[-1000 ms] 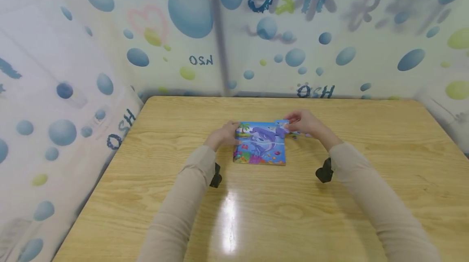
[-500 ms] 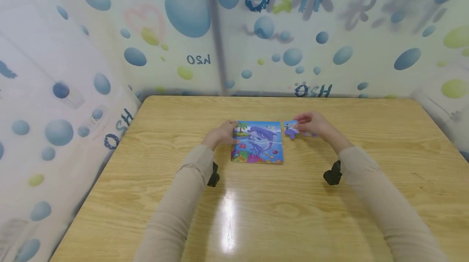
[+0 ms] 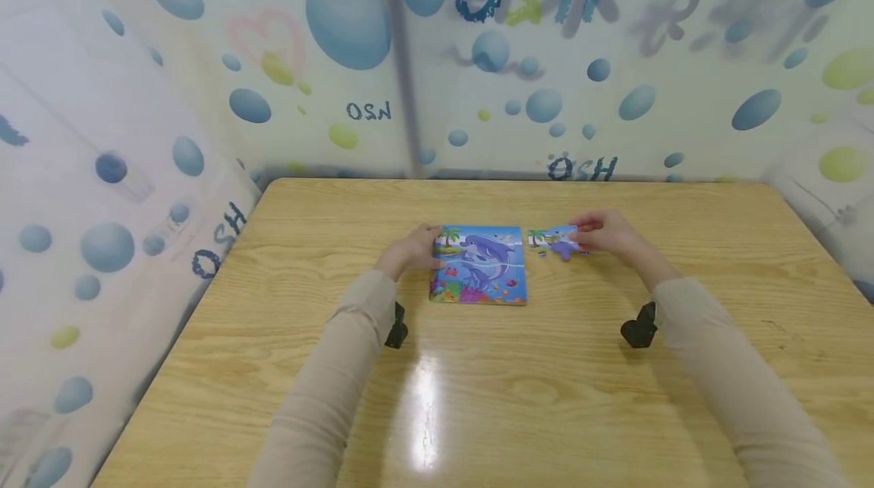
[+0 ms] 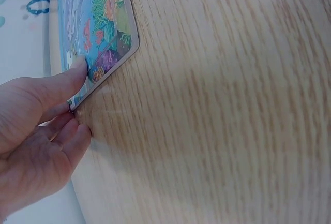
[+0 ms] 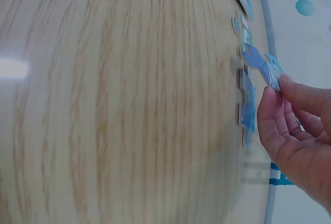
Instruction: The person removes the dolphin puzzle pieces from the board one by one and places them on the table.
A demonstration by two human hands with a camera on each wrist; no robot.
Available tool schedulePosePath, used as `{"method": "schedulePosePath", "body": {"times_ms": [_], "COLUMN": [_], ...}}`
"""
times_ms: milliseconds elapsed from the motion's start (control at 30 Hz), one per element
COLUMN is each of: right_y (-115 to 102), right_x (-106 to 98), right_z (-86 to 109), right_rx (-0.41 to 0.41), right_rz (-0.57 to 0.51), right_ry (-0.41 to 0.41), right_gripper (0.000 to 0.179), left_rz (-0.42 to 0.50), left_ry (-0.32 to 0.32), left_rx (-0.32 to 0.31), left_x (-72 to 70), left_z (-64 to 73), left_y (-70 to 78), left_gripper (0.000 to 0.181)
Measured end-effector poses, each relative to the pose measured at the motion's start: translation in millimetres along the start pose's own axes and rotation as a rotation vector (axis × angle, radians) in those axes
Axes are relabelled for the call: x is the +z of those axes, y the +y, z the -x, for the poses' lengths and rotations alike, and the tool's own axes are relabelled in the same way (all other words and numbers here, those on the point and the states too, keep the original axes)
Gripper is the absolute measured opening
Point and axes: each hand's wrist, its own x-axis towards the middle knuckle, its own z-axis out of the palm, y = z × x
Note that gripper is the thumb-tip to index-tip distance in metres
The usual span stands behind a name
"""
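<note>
Beside the dolphin board (image 3: 479, 266), whose edge is gripped by the left hand (image 3: 411, 249), a puzzle piece (image 3: 564, 242), likely light, stiff and best held edgewise, is pinched by the right hand (image 3: 608, 231).

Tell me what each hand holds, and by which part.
The right hand pinches a puzzle piece by its right end, as the head view shows; the left hand grips the dolphin board by its left edge.
</note>
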Motion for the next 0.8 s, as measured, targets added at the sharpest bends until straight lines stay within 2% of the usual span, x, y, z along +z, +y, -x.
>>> {"method": "schedulePosePath", "body": {"times_ms": [800], "right_y": [35], "right_x": [-32], "right_z": [11.2], "right_rx": [0.030], "right_rz": [0.009], "right_ry": [0.055], "right_gripper": [0.048], "left_rz": [-0.016], "left_ry": [-0.006], "left_rx": [0.006], "left_x": [-0.4], "left_z": [-1.7], "left_y": [-1.1], "left_gripper": [0.074]}}
